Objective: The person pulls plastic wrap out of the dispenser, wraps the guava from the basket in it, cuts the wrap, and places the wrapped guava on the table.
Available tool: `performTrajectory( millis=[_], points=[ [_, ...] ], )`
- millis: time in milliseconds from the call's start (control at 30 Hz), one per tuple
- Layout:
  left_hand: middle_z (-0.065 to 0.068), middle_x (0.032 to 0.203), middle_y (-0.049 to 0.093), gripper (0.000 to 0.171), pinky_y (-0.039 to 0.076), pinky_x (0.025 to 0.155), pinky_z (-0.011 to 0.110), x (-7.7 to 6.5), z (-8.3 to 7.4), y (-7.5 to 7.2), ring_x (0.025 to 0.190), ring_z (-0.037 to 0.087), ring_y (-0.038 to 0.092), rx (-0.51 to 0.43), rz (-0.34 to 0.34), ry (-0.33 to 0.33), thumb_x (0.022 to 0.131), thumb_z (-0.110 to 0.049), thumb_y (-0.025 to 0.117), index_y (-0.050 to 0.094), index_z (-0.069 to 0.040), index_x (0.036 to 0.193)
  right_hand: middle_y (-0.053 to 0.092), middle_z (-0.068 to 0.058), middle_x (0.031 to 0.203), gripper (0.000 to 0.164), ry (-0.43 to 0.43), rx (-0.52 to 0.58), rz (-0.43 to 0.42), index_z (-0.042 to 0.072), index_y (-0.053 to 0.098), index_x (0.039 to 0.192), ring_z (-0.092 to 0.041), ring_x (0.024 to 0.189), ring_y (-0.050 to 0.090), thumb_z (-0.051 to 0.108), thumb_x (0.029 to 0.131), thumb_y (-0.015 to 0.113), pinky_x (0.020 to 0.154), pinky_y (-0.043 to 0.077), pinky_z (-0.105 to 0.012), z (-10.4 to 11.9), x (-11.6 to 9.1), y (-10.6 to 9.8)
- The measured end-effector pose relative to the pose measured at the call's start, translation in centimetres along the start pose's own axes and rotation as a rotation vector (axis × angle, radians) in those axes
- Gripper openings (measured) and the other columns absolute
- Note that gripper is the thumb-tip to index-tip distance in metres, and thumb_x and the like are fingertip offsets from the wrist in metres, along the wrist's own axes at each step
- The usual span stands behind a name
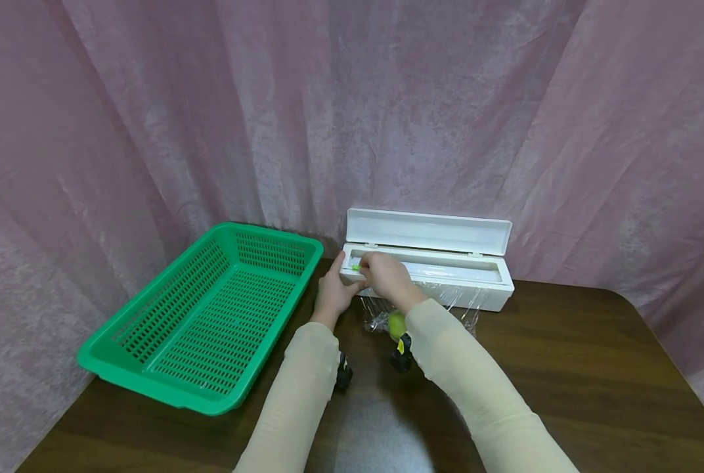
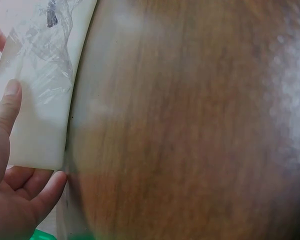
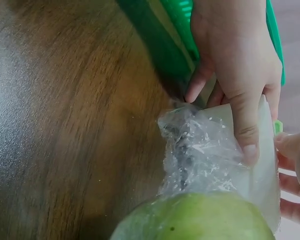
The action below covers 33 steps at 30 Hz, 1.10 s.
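A white cling film dispenser box (image 1: 494, 299) stands on the table with its lid (image 1: 429, 231) raised at the back. My left hand (image 1: 333, 292) grips the box's left end, thumb on the front wall and fingers round the end. With its fingertips, my right hand (image 1: 387, 276) pinches a small green slide cutter (image 1: 355, 267) at the left of the box's top edge. Clear cling film (image 3: 200, 145) hangs crumpled down the front. A round green fruit (image 3: 195, 220) lies by the film, below my right wrist; its underside is hidden.
A green plastic basket (image 1: 275, 348) with slotted walls stands at the left. The dark wooden table (image 1: 588, 374) extends to the right, its corner rounded. A pink curtain (image 1: 352, 118) hangs close behind the box.
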<state>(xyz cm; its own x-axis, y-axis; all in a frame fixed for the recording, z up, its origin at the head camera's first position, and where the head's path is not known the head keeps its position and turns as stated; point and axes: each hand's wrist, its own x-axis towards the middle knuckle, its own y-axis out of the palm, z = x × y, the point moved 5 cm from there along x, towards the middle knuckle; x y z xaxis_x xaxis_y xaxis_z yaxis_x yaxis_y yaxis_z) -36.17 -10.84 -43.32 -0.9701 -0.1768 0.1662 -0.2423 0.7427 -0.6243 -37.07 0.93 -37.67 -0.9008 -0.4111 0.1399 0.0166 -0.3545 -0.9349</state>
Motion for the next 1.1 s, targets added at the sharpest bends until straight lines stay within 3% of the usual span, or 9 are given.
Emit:
performTrajectory(
  millis=[267, 567, 1100],
  points=[
    [0.017, 0.139, 0.051, 0.090, 0.040, 0.101, 0.050, -0.1, 0.1, 0.3, 0.120, 0.046, 0.048, -0.011, 0.016, -0.016, 0.075, -0.043, 0.078, 0.031, -0.023, 0.149, 0.070, -0.006, 0.101, 0.017, -0.038, 0.052, -0.053, 0.007, 0.068, 0.104, -0.021, 0.087, 0.065, 0.017, 0.094, 0.058, 0.079, 0.053, -0.037, -0.8, -0.3, 0.1],
    [0.019, 0.137, 0.051, 0.092, 0.041, 0.101, 0.051, 0.0, 0.2, 0.1, 0.121, 0.045, 0.049, -0.015, 0.013, -0.004, 0.075, -0.045, 0.077, 0.029, -0.021, 0.149, 0.069, -0.011, 0.105, 0.023, -0.159, 0.150, -0.168, 0.002, 0.067, 0.110, -0.024, 0.093, 0.066, 0.016, 0.094, 0.058, 0.085, 0.052, -0.036, -1.4, -0.8, 0.5],
    [0.020, 0.136, 0.052, 0.093, 0.042, 0.099, 0.051, 0.1, 0.6, 0.4, 0.118, 0.047, 0.050, -0.006, -0.007, 0.035, 0.074, -0.045, 0.078, 0.029, -0.021, 0.149, 0.069, -0.011, 0.105, 0.021, -0.137, 0.248, -0.199, 0.003, 0.068, 0.108, -0.023, 0.093, 0.066, 0.015, 0.094, 0.058, 0.082, 0.053, -0.036, -1.9, -1.0, 0.8]
  ],
)
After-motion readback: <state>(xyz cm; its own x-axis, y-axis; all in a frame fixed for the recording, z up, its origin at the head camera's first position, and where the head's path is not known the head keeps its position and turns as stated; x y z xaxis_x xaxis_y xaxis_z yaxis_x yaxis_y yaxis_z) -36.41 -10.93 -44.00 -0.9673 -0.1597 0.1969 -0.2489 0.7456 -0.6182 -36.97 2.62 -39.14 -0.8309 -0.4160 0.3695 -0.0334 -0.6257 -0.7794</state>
